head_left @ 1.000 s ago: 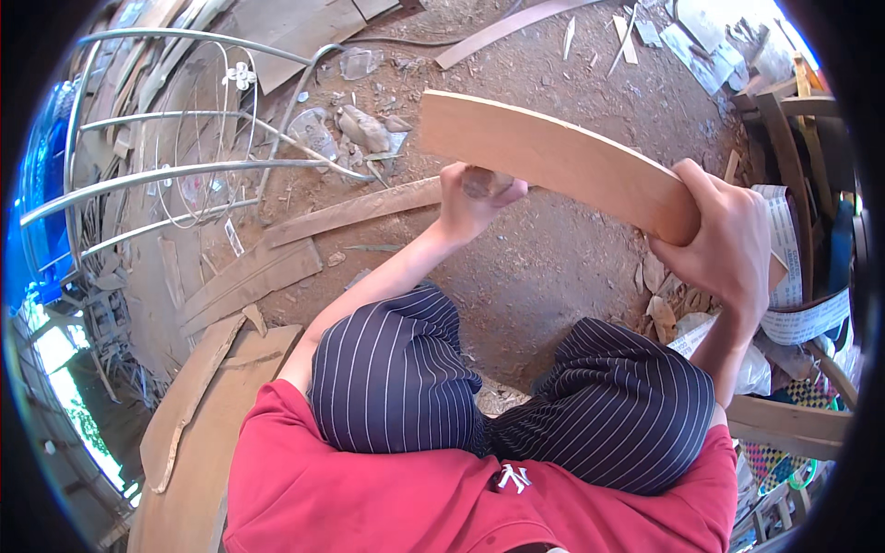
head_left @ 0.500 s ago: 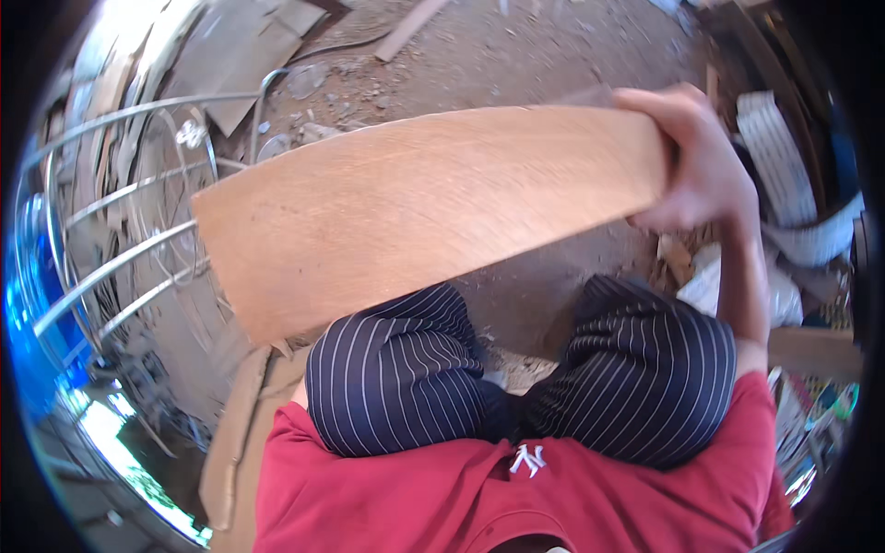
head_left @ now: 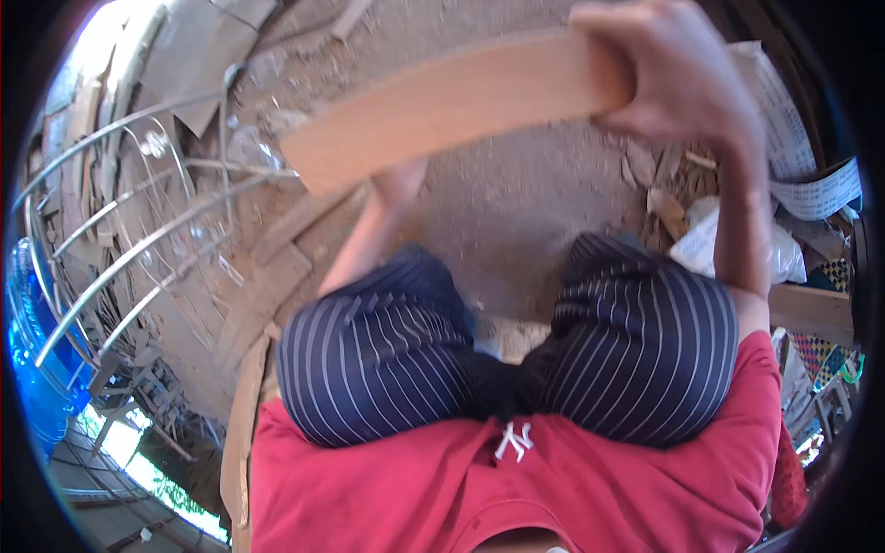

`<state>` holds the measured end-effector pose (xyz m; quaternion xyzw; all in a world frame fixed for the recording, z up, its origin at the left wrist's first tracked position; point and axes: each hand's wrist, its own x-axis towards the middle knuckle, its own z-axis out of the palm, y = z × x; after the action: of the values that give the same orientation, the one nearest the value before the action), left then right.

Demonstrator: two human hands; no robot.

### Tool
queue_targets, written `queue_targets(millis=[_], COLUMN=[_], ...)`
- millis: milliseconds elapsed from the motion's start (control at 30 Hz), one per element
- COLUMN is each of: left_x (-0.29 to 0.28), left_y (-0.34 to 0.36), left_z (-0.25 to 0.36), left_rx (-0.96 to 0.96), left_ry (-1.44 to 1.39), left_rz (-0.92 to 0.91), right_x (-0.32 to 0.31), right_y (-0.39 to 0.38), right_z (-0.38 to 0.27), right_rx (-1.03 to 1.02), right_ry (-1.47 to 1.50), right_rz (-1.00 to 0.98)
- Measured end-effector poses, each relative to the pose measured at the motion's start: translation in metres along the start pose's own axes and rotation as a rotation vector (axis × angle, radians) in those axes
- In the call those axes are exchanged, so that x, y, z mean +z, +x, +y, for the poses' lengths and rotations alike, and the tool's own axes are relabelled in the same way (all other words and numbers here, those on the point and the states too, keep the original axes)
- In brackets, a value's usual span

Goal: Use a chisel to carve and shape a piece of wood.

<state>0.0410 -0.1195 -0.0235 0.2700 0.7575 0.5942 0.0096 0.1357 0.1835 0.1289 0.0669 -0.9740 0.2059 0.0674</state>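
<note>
White lettering (head_left: 513,441) marked the shirt (head_left: 387,488). The raised right hand (head_left: 680,78) gripped a board (head_left: 452,100); whether the left hand (head_left: 402,181) gripped, I couldn't tell.

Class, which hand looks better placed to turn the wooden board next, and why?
Probably the right hand: it holds the wooden board at its right end, while the left hand is partly hidden behind the board.
</note>
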Motion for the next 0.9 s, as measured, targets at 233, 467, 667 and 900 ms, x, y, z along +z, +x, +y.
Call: queue_targets(millis=[233,467,667,900], left_x=[-0.02,-0.016,-0.015,-0.008], left_y=[0.002,0.005,0.004,0.019], left_z=[-0.029,-0.023,-0.02,0.001], left_rx=[-0.163,0.095,0.172,0.219], left_ry=[-0.268,0.085,0.217,0.245], left_rz=[-0.259,-0.194,-0.167,-0.052], right_x=[0.009,0.001,-0.013,0.0], right_y=[0.01,0.003,0.005,0.023], right_z=[-0.01,-0.018,-0.011,-0.017], right_rx=[-0.011,-0.109,-0.079,0.057], right_ry=[0.011,-0.008,0.054,0.044], right_rz=[-0.187,0.117,-0.044,-0.259])
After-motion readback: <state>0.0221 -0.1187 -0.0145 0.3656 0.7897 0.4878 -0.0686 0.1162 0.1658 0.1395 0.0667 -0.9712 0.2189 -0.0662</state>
